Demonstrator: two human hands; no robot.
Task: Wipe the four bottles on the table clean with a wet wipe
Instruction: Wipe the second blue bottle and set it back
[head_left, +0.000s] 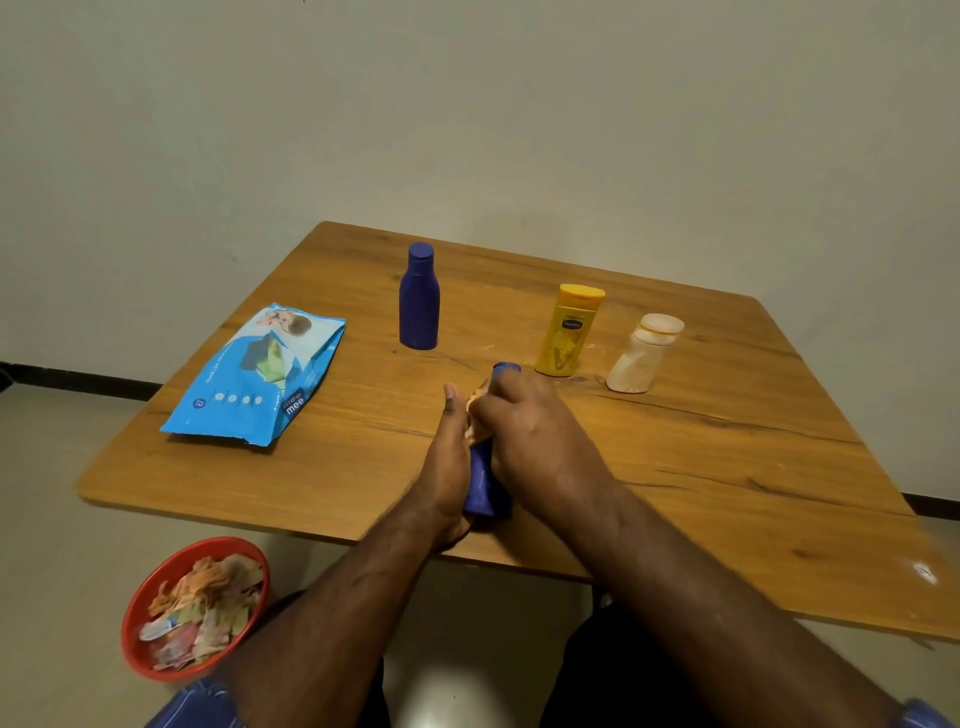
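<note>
Blue plastic, the near bottle (485, 486), is held tilted just above the tabletop (701, 467) near its front edge, its cap (506, 368) pointing away; the left hand (449, 467) is laid along its lower side with the thumb extended, though whether its fingers curl beneath cannot be told; the right hand (524, 431) is closed over the upper body, its fingers pressing a pale wipe (475, 410) against it. A slip is judged the main risk; a wet, smooth body rubbed hard so close to the edge could be squeezed out of the grip and dropped to the floor (62, 519); a wide stroke could also knock the yellow bottle (569, 332) just beyond the cap, and through it the cream bottle (644, 356) beside it. A second blue bottle (420, 299) is seen upright, further back and well apart; the three standing bottles are judged not yet in hand. The wipes pack (257, 376) lies flat to the left. The tabletop is of warm wood grain with dark cracks, set against a plain pale wall (467, 104); a red bowl (140, 597) of used wipes sits on the floor at the lower left.
</note>
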